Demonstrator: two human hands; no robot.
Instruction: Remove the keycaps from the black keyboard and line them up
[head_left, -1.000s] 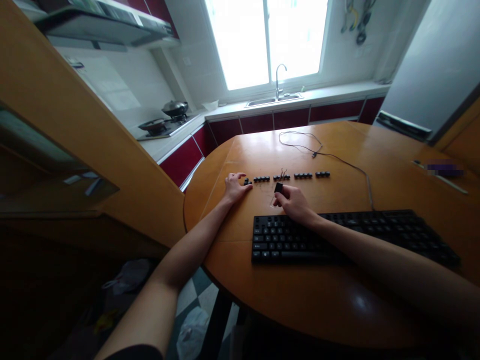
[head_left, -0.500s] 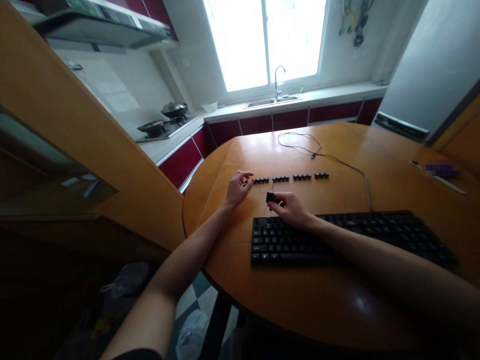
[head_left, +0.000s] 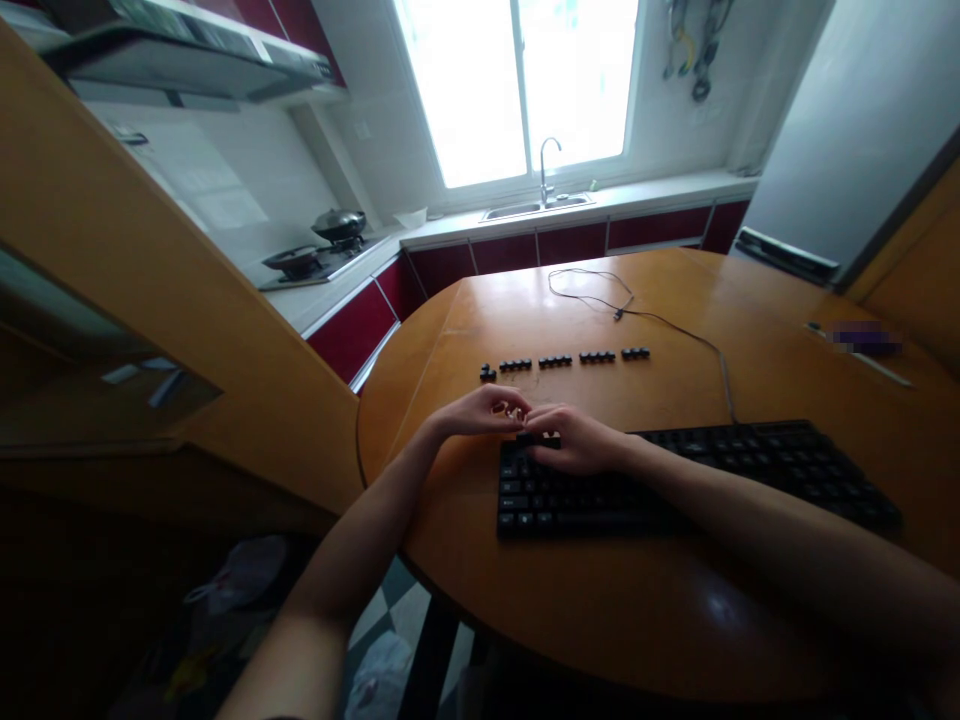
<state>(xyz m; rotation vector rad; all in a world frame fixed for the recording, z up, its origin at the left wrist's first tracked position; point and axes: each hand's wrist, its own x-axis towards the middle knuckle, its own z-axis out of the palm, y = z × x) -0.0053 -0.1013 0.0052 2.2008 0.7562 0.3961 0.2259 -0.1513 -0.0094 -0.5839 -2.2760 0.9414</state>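
the left hand (head_left: 480, 410) has come from the black keycaps (head_left: 555, 361) beyond the keyboard (head_left: 600, 500) to its far-left corner, fingers curled; i cannot tell whether it pinches anything. the right hand (head_left: 576, 442) pinches a small black piece (head_left: 524, 438) over that corner, so work now gathers there.

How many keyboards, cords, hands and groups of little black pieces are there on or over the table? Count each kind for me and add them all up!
Keyboard: 1
Cord: 1
Hands: 2, left hand and right hand
Groups of little black pieces: 5
Total: 9
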